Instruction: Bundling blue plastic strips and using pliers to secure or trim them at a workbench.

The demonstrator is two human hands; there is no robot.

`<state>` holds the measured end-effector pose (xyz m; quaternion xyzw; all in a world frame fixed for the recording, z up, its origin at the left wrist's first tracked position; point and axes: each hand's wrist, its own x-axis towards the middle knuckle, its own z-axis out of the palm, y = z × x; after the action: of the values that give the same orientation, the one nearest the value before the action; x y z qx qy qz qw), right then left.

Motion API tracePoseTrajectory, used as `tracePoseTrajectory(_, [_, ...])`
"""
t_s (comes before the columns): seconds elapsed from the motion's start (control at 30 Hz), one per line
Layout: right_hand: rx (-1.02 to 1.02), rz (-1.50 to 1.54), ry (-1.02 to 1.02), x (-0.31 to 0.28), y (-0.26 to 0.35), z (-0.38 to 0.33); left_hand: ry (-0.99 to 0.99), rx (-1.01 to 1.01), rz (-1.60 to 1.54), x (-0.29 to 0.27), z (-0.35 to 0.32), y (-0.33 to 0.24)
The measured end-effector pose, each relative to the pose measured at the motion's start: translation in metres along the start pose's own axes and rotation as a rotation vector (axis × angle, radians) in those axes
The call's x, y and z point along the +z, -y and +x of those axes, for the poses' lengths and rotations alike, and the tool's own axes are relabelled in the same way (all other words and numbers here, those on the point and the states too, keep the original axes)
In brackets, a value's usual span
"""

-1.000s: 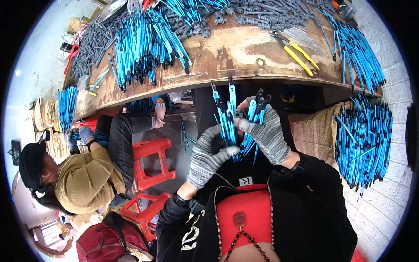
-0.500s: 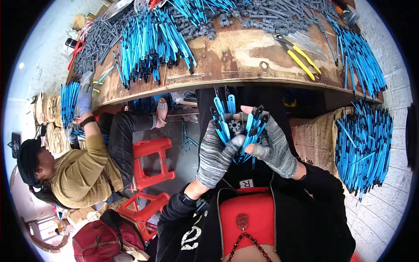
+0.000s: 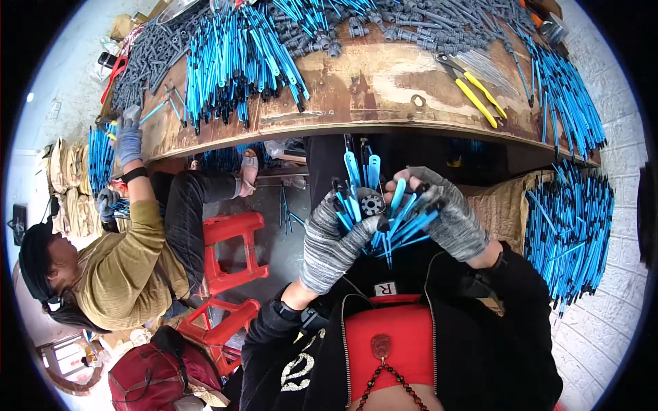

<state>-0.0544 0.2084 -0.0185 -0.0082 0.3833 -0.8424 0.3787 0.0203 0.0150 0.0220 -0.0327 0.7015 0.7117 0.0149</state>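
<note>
In my grey-knit-gloved left hand (image 3: 327, 246) is a grey notched hub (image 3: 371, 205), gripped with several flat blue strips (image 3: 351, 204) with black ends around it. Two of them point up and away toward the table edge, while others fan out below the hub to the right. My right hand (image 3: 449, 218), also gloved with fingertips bare, is curled just right of the hub. Its fingertips are pinched close to the hub's upper right; what lies between them is too small to make out. Blurred strip ends (image 3: 430, 205) cross in front of its palm.
Beyond my hands stands a wooden table (image 3: 356, 96) with piled blue strips (image 3: 240, 61), grey plastic parts (image 3: 439, 24) and yellow-handled pliers (image 3: 476, 96). A sack of blue strips (image 3: 569, 233) stands at right. To the left, a co-worker (image 3: 123, 267) sits near red stools (image 3: 233, 253).
My right hand has turned and its fingertips have drawn in close to the hub. The lower strips have fanned out to the right. The co-worker's raised gloved hand has shifted slightly.
</note>
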Motion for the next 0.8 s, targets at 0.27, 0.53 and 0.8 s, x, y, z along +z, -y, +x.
tracePoseTrajectory(0.27, [0.098,-0.402,-0.001,0.040,-0.011,-0.027,0.166,0.059,0.182,-0.022,-0.010,0.003])
tracePoseTrajectory(0.53, [0.006,-0.471,-0.043,0.034,-0.015,-0.020,0.050,0.004,0.251,-0.018,-0.008,0.001])
tracePoseTrajectory(0.8, [0.008,-0.408,-0.043,0.031,-0.017,-0.025,0.021,0.029,0.301,-0.011,-0.009,0.001])
